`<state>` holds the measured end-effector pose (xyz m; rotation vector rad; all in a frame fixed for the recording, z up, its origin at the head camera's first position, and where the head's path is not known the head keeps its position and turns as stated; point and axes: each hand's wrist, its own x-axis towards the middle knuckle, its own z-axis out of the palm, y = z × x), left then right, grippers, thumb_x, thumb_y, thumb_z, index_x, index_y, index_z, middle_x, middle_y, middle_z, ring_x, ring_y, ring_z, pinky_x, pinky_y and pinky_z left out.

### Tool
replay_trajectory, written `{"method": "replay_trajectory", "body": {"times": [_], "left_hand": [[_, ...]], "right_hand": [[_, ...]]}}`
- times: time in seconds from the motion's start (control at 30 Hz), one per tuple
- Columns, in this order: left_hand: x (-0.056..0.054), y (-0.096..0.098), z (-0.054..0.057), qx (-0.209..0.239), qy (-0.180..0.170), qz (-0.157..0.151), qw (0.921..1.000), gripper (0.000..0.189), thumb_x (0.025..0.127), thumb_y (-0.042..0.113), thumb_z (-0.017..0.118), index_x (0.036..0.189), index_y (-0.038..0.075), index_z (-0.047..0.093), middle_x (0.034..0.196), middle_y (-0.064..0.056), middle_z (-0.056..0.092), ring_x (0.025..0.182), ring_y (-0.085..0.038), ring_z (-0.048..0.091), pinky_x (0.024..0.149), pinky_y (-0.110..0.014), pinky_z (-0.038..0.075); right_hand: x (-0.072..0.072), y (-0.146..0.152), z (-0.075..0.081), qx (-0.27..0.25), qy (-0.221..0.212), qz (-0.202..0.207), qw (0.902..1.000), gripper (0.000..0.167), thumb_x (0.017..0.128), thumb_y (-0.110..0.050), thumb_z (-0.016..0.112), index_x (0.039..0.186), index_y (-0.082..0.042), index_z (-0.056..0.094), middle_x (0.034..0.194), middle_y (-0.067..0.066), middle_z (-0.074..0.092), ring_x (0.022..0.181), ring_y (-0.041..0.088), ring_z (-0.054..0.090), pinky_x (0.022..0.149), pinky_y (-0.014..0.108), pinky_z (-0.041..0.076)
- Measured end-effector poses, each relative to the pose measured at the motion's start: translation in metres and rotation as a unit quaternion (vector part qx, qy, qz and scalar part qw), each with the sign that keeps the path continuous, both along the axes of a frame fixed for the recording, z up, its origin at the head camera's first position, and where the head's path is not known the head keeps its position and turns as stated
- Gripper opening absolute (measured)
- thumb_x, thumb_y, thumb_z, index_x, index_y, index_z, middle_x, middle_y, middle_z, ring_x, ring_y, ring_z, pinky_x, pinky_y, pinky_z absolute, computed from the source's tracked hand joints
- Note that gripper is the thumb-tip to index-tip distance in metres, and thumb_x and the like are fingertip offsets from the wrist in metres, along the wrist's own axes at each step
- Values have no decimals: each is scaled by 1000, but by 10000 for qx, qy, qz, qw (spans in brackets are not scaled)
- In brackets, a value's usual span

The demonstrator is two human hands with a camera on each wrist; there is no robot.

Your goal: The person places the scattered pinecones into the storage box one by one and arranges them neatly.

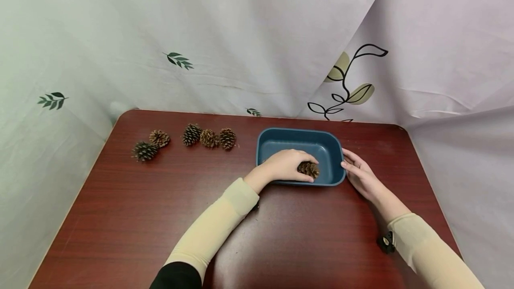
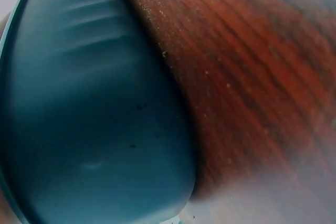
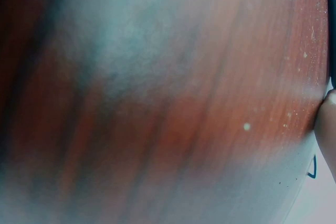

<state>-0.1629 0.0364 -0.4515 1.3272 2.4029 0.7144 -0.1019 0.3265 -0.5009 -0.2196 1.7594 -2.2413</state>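
In the head view my left hand (image 1: pixel 286 164) reaches over the near rim of a blue rectangular plastic basin (image 1: pixel 327 134). Its thumb and fingers curl round a brown pine cone (image 1: pixel 309 169), low inside the basin. At the basin's right end, my right hand (image 1: pixel 361 177) rests straight fingers and thumb against the rim and outer wall. The left wrist view is filled by the ribbed outer wall of the basin (image 2: pixel 100 108). In the right wrist view a fingertip (image 3: pixel 326 124) shows at the right edge, beside a dark strip of the basin.
On the reddish-brown table (image 1: pixel 160 204), three pine cones stand in a row (image 1: pixel 209 138) left of the basin. Farther left lie a dark pine cone (image 1: pixel 144 151) and a brown pine cone (image 1: pixel 159 138), side by side. A white patterned curtain (image 1: pixel 225 43) hangs behind the table.
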Motion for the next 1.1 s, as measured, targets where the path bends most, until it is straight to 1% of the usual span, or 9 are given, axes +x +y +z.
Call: {"method": "replay_trajectory", "body": {"times": [0.23,0.4,0.5,0.7,0.97,1.1], "left_hand": [[-2,4,1,35,-5,-163,9999,53,99,40,77,144,15,66,146,-1,68,137,-14,63,117,-29,51],[-3,7,4,-5,0,-231,9997,53,99,40,77,144,15,66,145,-1,68,136,-14,63,117,-29,51],[-3,10,3,-29,11,-237,9997,52,99,40,77,144,16,67,144,0,69,135,-13,64,116,-28,51],[-5,12,1,73,15,-209,9998,49,99,41,77,141,16,68,139,2,71,129,-13,66,114,-29,53],[-7,8,-3,-42,-84,-217,9997,48,99,40,77,140,16,69,137,3,72,126,-12,68,111,-28,54],[-8,6,-4,-68,-111,-238,9996,48,99,41,77,140,17,69,137,3,72,126,-12,68,110,-28,54]], "right_hand": [[1,-1,3,-66,26,-13,10000,43,111,2,41,147,-19,53,141,-9,66,127,1,63,105,13,52],[0,-1,3,-95,5,9,10000,43,111,2,41,147,-19,52,141,-10,66,128,1,63,105,13,52],[0,-1,3,-110,0,21,9999,43,111,2,41,147,-18,52,141,-9,66,128,1,63,105,13,52],[0,-1,2,-94,6,19,10000,43,112,2,41,147,-19,52,142,-10,65,128,0,63,105,13,52],[-1,1,1,15,-16,-9,10000,44,112,2,40,146,-22,53,142,-12,64,128,-1,62,105,12,52],[-1,1,0,13,-12,1,10000,44,112,2,40,147,-22,53,143,-12,64,128,-1,61,105,12,51]]}}
